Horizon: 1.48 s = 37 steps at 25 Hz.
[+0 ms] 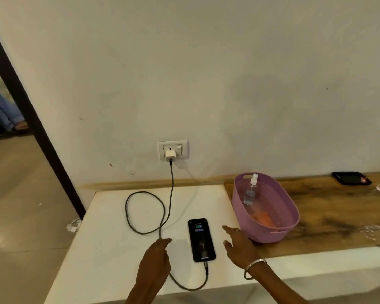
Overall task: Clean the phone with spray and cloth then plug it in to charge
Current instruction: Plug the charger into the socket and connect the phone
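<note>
Looking at the phone (201,239) flat on the white counter (110,238), long axis 12-to-6, cable (145,212) in its 6 o'clock end (screen shows charging). It lies between my hands: left hand (157,257) at 9, right hand (239,244) at 3, fingers relaxed, holding nothing. I judge the task done.

The phone (201,239) lies flat on the white counter (110,249) with bare surface on both long sides, where the left hand (157,255) and right hand (239,244) hover, fingers loose. The cable (145,212) loops across the counter to the left and curls round the near end of the phone. Just right stands the purple basket (270,231), close beside the right hand. The wall charger (170,155) blocks the far side.
</note>
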Motion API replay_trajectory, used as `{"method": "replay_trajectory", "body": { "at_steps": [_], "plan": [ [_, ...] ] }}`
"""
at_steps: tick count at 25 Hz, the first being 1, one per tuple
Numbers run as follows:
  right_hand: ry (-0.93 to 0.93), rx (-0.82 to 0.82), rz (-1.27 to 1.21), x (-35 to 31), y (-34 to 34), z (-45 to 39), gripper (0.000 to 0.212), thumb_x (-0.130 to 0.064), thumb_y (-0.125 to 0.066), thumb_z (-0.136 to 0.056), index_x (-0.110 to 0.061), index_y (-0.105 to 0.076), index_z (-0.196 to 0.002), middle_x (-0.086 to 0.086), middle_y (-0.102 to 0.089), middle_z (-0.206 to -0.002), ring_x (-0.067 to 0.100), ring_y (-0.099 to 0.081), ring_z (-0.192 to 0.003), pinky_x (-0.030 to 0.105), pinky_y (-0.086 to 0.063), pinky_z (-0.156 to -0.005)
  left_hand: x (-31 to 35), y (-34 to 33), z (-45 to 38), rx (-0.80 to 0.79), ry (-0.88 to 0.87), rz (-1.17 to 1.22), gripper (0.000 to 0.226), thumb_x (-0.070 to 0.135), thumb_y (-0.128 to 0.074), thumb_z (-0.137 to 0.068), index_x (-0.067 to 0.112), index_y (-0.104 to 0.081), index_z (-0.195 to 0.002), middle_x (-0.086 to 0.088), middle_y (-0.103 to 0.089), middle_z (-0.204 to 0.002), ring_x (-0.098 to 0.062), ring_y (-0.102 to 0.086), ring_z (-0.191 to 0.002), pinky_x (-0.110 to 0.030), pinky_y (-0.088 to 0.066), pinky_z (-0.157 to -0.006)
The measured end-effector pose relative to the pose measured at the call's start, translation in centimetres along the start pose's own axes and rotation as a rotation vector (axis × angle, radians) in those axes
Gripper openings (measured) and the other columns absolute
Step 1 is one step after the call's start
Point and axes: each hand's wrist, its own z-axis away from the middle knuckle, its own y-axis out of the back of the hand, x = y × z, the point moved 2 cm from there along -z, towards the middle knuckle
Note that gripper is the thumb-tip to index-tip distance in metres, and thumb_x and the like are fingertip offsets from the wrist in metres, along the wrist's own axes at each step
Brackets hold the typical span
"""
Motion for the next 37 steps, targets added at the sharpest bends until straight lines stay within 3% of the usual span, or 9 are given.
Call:
{"method": "replay_trajectory", "body": {
  "at_steps": [5, 9, 12, 16, 19, 20, 30, 34, 37],
  "plan": [
    [-0.012, -0.044, 0.047, 0.9, -2.5, 3.1, 0.056, -0.013, -0.045, -0.097, -0.016, -0.024, -0.149, 0.007, -0.030, -0.155, 0.019, -0.029, -0.142, 0.025, -0.025, -0.114, -0.7, -0.9, 2.4, -0.082, 0.001, -0.085, 0.047, 0.019, -0.034, -0.105, 0.021, -0.031, -0.152, 0.004, -0.030, -0.159, -0.010, -0.023, -0.148, -0.023, -0.020, -0.118],
    [-0.004, -0.044, 0.097, 1.0, -3.5, 4.1, 0.058, -0.018, -0.038, -0.101, -0.010, -0.011, -0.151, 0.008, -0.012, -0.161, 0.020, -0.009, -0.149, 0.027, -0.015, -0.118, -0.8, -1.2, 2.9, -0.093, -0.012, -0.106, 0.048, 0.025, -0.033, -0.106, 0.018, -0.026, -0.154, 0.001, -0.024, -0.162, -0.013, -0.017, -0.150, -0.025, -0.020, -0.118],
    [-0.013, -0.023, 0.145, 0.9, -3.5, 4.3, 0.058, -0.022, -0.033, -0.102, -0.008, -0.005, -0.151, 0.010, -0.007, -0.161, 0.022, -0.005, -0.149, 0.030, -0.012, -0.119, -0.4, -1.3, 3.2, -0.086, -0.056, -0.119, 0.052, 0.029, -0.032, -0.106, 0.015, -0.021, -0.155, 0.000, -0.020, -0.163, -0.014, -0.012, -0.151, -0.026, -0.019, -0.119],
    [-0.053, 0.022, 0.123, 0.7, -3.3, 4.1, 0.053, -0.024, -0.036, -0.102, -0.011, -0.019, -0.150, 0.009, -0.025, -0.157, 0.023, -0.023, -0.146, 0.031, -0.025, -0.116, -0.4, -1.5, 3.1, -0.063, -0.052, -0.135, 0.050, 0.029, -0.035, -0.106, 0.013, -0.028, -0.153, -0.002, -0.028, -0.160, -0.017, -0.020, -0.150, -0.028, -0.022, -0.119],
    [-0.103, 0.068, 0.066, 0.2, -3.3, 4.0, 0.042, -0.021, -0.043, -0.099, -0.013, -0.042, -0.140, 0.009, -0.052, -0.139, 0.023, -0.048, -0.129, 0.031, -0.039, -0.105, -0.5, -1.6, 3.0, -0.016, -0.035, -0.137, 0.031, 0.023, -0.043, -0.103, 0.012, -0.062, -0.126, -0.007, -0.064, -0.127, -0.024, -0.058, -0.122, -0.028, -0.045, -0.098],
    [-0.126, 0.066, 0.044, 0.0, -3.5, 4.0, 0.039, -0.019, -0.044, -0.098, -0.013, -0.046, -0.136, 0.010, -0.055, -0.135, 0.024, -0.051, -0.125, 0.031, -0.041, -0.102, -0.5, -1.9, 3.3, -0.038, -0.043, -0.146, 0.027, 0.022, -0.044, -0.102, 0.013, -0.065, -0.117, -0.005, -0.068, -0.117, -0.022, -0.062, -0.114, -0.027, -0.047, -0.091],
    [-0.228, 0.026, -0.038, -1.7, -6.0, 4.0, 0.033, -0.015, -0.052, -0.094, -0.009, -0.051, -0.127, 0.012, -0.049, -0.133, 0.026, -0.057, -0.116, 0.026, -0.046, -0.094, -1.7, -2.8, 2.6, -0.041, -0.015, -0.089, 0.021, 0.006, -0.057, -0.094, 0.005, -0.067, -0.113, -0.009, -0.067, -0.113, -0.021, -0.061, -0.107, -0.021, -0.042, -0.091],
    [-0.239, 0.024, -0.068, -2.3, -6.5, 3.8, 0.038, -0.019, -0.056, -0.093, -0.011, -0.048, -0.129, 0.012, -0.047, -0.134, 0.026, -0.056, -0.117, 0.028, -0.047, -0.095, -1.4, -1.9, 1.4, 0.054, 0.055, 0.067, 0.021, -0.001, -0.062, -0.090, 0.004, -0.069, -0.109, -0.011, -0.068, -0.107, -0.024, -0.065, -0.100, -0.020, -0.045, -0.084],
    [-0.246, 0.019, -0.090, -2.3, -6.8, 3.5, 0.044, -0.022, -0.059, -0.091, -0.012, -0.044, -0.131, 0.012, -0.043, -0.134, 0.026, -0.055, -0.116, 0.030, -0.048, -0.095, 0.1, 0.1, -1.3, 0.251, 0.093, 0.106, 0.022, 0.000, -0.060, -0.090, 0.010, -0.067, -0.109, -0.006, -0.066, -0.107, -0.023, -0.065, -0.093, -0.029, -0.051, -0.078]
  ]
}}
